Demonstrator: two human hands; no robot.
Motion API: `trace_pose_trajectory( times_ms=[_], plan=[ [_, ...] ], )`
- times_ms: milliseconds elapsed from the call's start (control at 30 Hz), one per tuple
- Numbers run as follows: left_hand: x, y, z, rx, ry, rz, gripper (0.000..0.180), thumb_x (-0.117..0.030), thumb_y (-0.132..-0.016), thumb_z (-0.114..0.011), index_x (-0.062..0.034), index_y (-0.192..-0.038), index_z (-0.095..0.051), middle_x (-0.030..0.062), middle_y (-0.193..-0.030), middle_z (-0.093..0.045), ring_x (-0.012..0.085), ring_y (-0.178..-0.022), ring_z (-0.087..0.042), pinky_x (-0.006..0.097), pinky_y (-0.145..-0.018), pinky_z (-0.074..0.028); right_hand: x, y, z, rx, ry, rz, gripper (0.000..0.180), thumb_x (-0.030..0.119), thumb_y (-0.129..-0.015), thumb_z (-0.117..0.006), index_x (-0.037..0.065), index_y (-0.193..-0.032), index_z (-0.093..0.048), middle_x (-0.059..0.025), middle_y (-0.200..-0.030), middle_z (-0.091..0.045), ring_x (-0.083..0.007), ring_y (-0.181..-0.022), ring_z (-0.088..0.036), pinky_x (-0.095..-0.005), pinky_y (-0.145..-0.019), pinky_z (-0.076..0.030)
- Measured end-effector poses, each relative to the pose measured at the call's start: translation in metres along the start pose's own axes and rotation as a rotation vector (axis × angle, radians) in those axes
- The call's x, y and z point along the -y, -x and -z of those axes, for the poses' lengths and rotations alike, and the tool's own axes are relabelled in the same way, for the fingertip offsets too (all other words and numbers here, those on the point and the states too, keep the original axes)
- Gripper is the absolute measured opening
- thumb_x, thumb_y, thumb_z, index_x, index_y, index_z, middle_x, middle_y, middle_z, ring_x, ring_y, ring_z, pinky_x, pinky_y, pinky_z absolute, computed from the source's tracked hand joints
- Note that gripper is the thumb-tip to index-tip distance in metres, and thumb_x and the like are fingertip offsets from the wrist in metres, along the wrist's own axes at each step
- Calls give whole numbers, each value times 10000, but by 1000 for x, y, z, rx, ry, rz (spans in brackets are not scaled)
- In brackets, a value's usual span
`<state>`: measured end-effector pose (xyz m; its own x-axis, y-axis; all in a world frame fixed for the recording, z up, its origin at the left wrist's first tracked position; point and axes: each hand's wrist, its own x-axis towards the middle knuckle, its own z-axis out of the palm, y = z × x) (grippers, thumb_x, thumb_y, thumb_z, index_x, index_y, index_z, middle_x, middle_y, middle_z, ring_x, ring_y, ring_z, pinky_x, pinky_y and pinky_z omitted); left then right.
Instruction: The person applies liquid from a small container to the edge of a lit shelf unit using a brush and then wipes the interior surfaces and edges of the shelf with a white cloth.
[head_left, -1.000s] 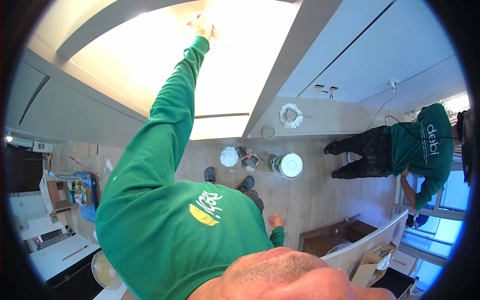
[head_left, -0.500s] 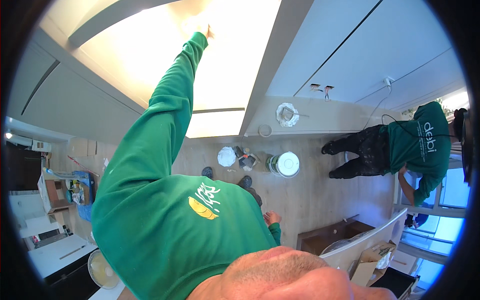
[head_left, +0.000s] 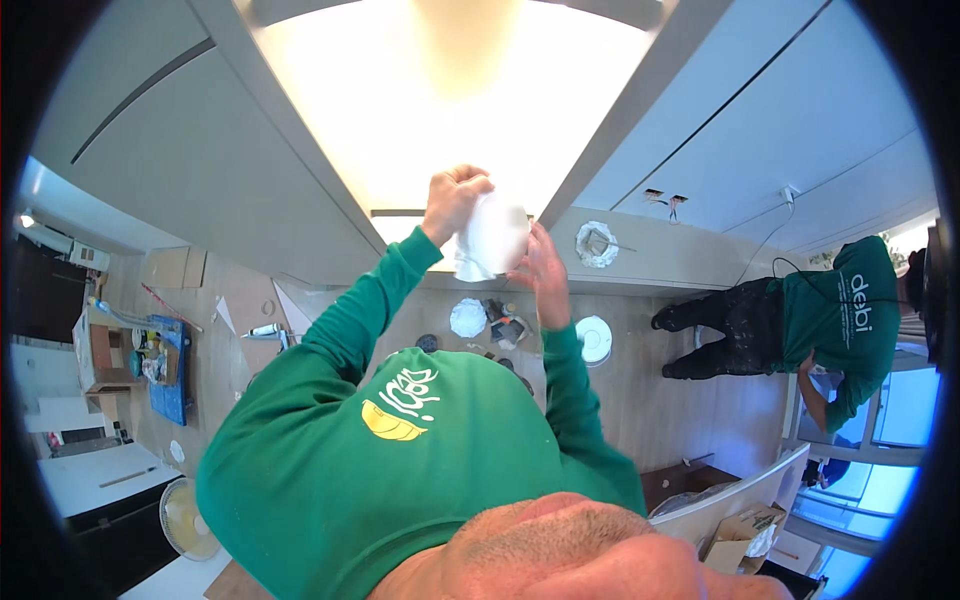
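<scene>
While both forearms reach forward, the white piece (head_left: 490,238) is held up in front of the chest, before the bright alcove (head_left: 430,110). The left hand (head_left: 456,204) pinches its far left edge, fingers curled in; the right hand (head_left: 543,270) is at its right edge, fingers partly spread, though glare hides how firmly they press, and I cannot tell what the piece is made of. Gripping from opposite sides probably keeps it steady.

On the floor below, the tools (head_left: 507,325) lie just beside a crumpled white round (head_left: 468,318), likely put there to be within easy reach. The bucket (head_left: 595,342) stands right of these, partly hidden by the right arm, its white lid perhaps keeping the contents clean. Farther right, a wrapped tray (head_left: 588,258) sits on the ledge (head_left: 690,245), off the floor, perhaps to keep it from being kicked. A blue crate (head_left: 170,398) stands left and a fan (head_left: 190,520) near left. A co-worker (head_left: 825,290) stands far right, well apart from the hands.
</scene>
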<state>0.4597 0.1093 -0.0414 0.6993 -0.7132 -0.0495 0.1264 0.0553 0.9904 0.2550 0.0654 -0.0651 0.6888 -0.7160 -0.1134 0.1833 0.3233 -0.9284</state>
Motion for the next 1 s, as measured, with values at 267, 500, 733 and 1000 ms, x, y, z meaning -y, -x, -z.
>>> trace_pose_trajectory(
  times_ms=[267,500,733,1000],
  plan=[
    [-10,-26,55,-315,-204,-332,403,-234,-849,-688,79,-1098,-639,139,-815,-700,200,-729,-699,311,-686,-530,2,-111,-71,18,70,152,448,148,-905,-657,-108,-1246,-523,-147,-1109,-645,-182,-986,-614,-292,-863,-494],
    [82,-106,91,-100,-1135,-125,484,-498,-895,-536,-47,-877,-710,203,-783,-690,377,-772,-672,450,-756,-517,14,-268,-97,-280,480,473,277,179,-913,-643,-48,-1064,-594,-26,-652,-537,-99,-527,-445,-296,-473,-392],
    [79,-100,74,-34,-1192,-148,460,-482,-932,-496,-68,-843,-673,188,-701,-671,383,-695,-668,477,-672,-525,34,-394,-116,-268,204,704,221,174,-869,-633,13,-726,-584,-38,-543,-485,-179,-459,-392,-323,-431,-335],
    [82,-100,79,-50,-1191,-134,410,-458,-918,-547,-73,-790,-610,154,-664,-660,387,-663,-651,475,-665,-500,-9,-395,-134,-473,508,806,195,163,-834,-633,21,-706,-599,-69,-549,-507,-210,-477,-439,-348,-453,-354]
  ],
)
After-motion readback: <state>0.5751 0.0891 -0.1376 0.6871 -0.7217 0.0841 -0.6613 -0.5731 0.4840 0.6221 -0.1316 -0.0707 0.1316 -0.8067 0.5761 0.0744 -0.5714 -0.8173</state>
